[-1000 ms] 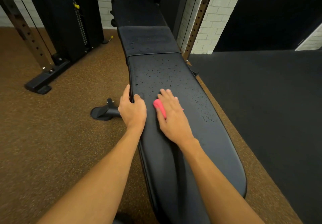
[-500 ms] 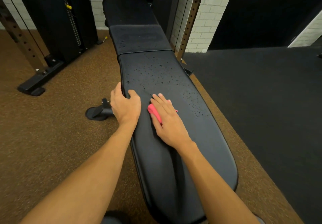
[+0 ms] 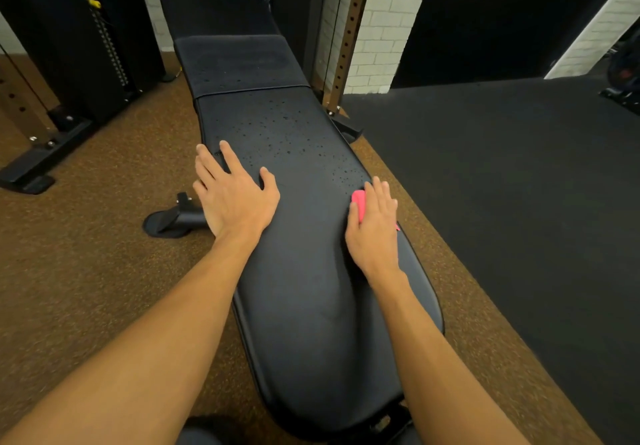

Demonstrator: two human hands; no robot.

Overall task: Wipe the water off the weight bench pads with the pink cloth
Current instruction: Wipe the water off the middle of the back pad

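A long black bench pad runs away from me, with water droplets scattered over its far half. A shorter textured pad follows it, then a third raised pad. My right hand presses the pink cloth flat on the pad's right edge; most of the cloth is hidden under my palm. Over on the left edge of the pad, my left hand rests with fingers spread. The near half of the pad looks dry.
Brown rubber flooring lies left and under the bench, dark matting to the right. A bench foot sticks out left. A black weight stack machine stands back left, a perforated rack upright and white brick wall back right.
My right hand has slid the pink cloth from the pad's middle to its right edge. My left hand has loosened from gripping the left edge to lying flat with fingers spread.
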